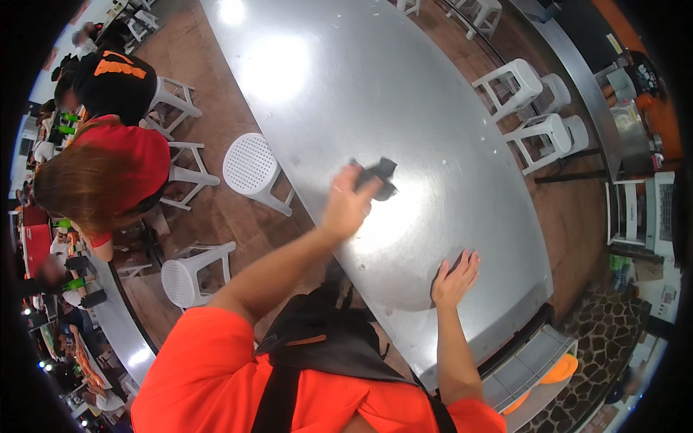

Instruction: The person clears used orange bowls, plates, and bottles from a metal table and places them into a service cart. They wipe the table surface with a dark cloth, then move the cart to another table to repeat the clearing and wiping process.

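A long stainless steel table (335, 119) stretches away in front of me, with bright reflections and small drops or specks on its surface. My left hand (349, 200) is over the table's left part, closed on a crumpled dark cloth (381, 178) that reaches beyond my fingertips; both look slightly blurred. My right hand (456, 279) rests on the metal nearer to me and further right, palm down, with its fingers apart and nothing in it. A dark apron (325, 341) hangs over my orange-red shirt.
White plastic stools (252, 162) stand beside the table's left edge, and others (514, 86) on the right. People in red (124, 162) and black (116, 81) sit at the left. A grey rack (530, 373) with orange items is at the table's near right end.
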The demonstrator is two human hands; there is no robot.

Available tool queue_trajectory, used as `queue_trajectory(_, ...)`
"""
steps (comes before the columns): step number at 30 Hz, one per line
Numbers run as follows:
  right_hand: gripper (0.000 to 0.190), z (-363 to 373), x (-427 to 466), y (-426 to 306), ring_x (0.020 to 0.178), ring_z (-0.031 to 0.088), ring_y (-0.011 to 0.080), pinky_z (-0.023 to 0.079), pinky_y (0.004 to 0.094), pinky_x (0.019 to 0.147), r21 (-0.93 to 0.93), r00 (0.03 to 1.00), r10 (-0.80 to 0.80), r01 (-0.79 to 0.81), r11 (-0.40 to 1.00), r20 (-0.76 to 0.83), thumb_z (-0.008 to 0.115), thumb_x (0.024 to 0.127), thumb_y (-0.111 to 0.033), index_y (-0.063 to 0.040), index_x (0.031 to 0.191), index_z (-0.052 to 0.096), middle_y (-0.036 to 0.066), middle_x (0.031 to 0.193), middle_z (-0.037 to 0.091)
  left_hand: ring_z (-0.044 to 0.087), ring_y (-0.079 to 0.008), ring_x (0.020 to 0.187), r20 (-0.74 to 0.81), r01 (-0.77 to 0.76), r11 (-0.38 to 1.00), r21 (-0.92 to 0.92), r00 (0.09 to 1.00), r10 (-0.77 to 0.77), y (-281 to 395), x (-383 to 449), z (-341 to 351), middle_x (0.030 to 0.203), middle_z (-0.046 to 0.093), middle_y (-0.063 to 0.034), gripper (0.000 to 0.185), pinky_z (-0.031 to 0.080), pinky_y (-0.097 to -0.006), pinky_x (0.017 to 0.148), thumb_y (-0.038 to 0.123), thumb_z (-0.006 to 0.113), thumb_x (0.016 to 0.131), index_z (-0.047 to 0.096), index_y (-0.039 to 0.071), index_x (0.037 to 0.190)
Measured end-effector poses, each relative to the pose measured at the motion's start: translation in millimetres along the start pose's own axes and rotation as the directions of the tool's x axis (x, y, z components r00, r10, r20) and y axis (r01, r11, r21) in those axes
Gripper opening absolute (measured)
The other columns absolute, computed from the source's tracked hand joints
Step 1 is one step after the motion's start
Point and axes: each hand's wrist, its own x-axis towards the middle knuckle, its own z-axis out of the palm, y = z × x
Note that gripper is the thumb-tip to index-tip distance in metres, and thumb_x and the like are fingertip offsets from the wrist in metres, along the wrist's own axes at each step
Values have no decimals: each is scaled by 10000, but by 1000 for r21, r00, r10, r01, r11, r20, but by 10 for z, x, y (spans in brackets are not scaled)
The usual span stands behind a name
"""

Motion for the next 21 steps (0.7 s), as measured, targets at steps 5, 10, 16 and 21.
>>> queue_trajectory(5,668,-25,5,-79,1573,267,483,202,657,1252,-89,996,53,-47,995,69,599,1039,-340,21,1572,420,275,1681,324,474,-509,1434,-172,354,887,296,933,-315,-1500,1090,-567,1539,516,-311,541,344,-607,1216,279,656,1023,566,149,1540)
queue_trajectory(10,672,-56,45,-101,1596,227,472,171,651,1268,-75,992,54,-46,996,111,543,1069,-368,14,1598,382,254,1709,279,397,-460,1511,-268,300,876,378,941,-206,-2001,2226,-408,1561,516,-272,558,315,-615,1226,377,656,1007,607,117,1498)
queue_trajectory(16,673,-88,61,-115,1591,238,471,186,648,1263,-52,994,39,-33,998,107,557,1061,-361,13,1594,389,253,1712,279,346,-437,1563,239,-260,965,21,939,248,-113,1945,1232,1634,449,-236,462,252,-601,1280,360,681,998,663,203,1432)
queue_trajectory(21,681,-77,34,-93,1578,262,483,202,651,1256,-60,993,57,-51,997,100,616,1024,-332,17,1573,417,264,1691,312,305,-424,1597,370,-413,885,-216,804,466,926,788,1553,1662,405,-255,521,243,-672,1265,364,727,951,646,179,1431)
